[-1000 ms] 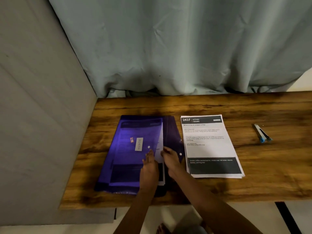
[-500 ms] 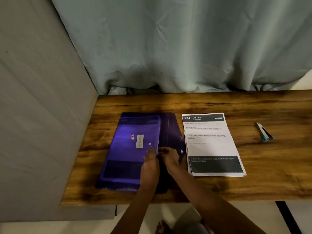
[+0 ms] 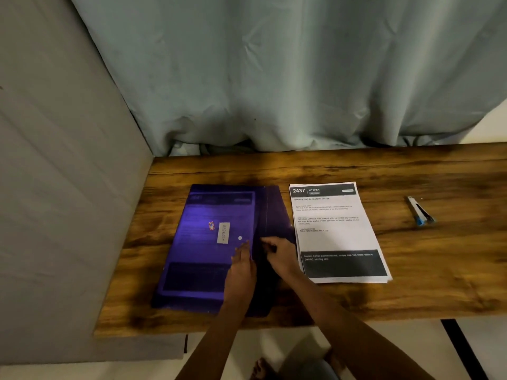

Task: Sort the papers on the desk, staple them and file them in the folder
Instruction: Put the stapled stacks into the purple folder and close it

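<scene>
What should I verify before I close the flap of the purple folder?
1. Nothing sticks out of the purple folder: ok, no white edge shows.
2. Left hand steadies the folder: ok, it lies flat on the cover.
3. Right hand has the flap: ok, its fingers pinch the flap's edge.
4. Snap button uncovered: ok, it shows beyond the left fingertips.
5. All papers filed: not ok, a printed stack lies on the desk beside the folder.
6. That stack stapled: cannot tell; the stapler lies apart, at the right.
</scene>
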The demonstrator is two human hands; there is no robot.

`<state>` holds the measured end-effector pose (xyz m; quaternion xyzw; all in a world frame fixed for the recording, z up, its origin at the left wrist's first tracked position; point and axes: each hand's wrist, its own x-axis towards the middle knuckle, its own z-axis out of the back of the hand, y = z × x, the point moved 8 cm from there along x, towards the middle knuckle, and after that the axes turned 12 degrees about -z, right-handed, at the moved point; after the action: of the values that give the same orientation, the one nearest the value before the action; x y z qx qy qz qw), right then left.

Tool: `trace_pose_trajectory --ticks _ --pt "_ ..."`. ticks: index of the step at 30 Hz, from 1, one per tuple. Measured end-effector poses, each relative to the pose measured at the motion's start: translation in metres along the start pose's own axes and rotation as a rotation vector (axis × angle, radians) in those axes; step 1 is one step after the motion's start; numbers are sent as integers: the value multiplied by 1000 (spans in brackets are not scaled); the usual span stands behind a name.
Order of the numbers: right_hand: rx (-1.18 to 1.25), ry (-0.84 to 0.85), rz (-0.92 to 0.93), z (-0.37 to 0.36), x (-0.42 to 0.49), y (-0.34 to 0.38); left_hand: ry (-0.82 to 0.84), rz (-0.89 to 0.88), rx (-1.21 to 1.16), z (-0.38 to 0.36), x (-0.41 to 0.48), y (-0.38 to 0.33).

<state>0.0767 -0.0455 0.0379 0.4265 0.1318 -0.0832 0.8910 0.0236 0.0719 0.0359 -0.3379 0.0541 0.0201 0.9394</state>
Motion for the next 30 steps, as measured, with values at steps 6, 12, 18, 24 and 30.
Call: trace_pose_trajectory --ticks 6,12,18,24,30 --pt "92 -201 22 42 -9 -16 67 -62 44 -25 3 1" --pt "107 -345 -42 83 -10 -55 172 -41 284 -48 8 -5" --pt "-170 -564 -311 147 2 -111 187 -29 427 -58 11 -3" --pt "-326 -373 -636 171 16 -162 88 -55 356 -61 11 0" --pt "-246 -370 -696 181 19 -176 55 -45 337 -62 10 -1"
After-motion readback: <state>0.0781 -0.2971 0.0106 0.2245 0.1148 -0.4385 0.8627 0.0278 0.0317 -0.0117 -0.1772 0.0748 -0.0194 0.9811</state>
